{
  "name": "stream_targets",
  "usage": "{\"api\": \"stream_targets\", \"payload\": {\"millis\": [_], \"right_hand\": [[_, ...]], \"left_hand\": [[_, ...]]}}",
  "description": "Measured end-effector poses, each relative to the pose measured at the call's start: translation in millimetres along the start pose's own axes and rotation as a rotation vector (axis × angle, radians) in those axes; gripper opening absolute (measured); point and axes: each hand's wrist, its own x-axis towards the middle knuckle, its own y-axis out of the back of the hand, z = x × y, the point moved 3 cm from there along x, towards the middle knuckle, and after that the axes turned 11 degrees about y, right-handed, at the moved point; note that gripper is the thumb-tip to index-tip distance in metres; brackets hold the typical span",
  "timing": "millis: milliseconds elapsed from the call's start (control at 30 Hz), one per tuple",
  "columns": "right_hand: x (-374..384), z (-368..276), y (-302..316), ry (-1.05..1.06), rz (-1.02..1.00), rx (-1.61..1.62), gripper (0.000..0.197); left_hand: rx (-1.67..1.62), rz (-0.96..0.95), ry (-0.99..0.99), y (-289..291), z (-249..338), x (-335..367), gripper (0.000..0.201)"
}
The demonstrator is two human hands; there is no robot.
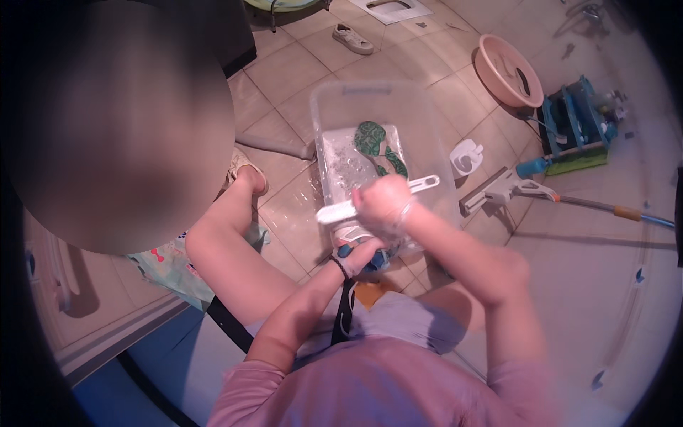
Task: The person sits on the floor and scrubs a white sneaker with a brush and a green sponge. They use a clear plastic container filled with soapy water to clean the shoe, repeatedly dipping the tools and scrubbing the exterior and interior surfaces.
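Observation:
My right hand [384,201] is closed around a white scrubbing brush [336,213], its slotted handle sticking out to the right. Just below it, my left hand [364,253] grips a white and blue shoe [350,233], mostly hidden by my hands. The brush lies across or just above the shoe; exact contact is hard to make out. Both hands are over the near end of a translucent plastic bin [435,142]. Inside, on the wet, sudsy bottom, lie green patterned pieces [369,136] that look like insoles.
A single shoe [352,39] stands on the tiles beyond the bin. On the right are a pink basin [496,71], a white scoop-like container [465,156], a blue rack [569,117] and a long-handled floor squeegee [501,186]. A grey hose [274,145] runs to the bin's left.

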Motion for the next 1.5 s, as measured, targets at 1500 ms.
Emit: {"api": "stream_targets", "payload": {"millis": [1500], "right_hand": [[-65,9,-80,-0.407,0.105,0.357,0.047]], "left_hand": [[-0.984,-0.242,-0.163,-25,-3,-30,0.038]]}}
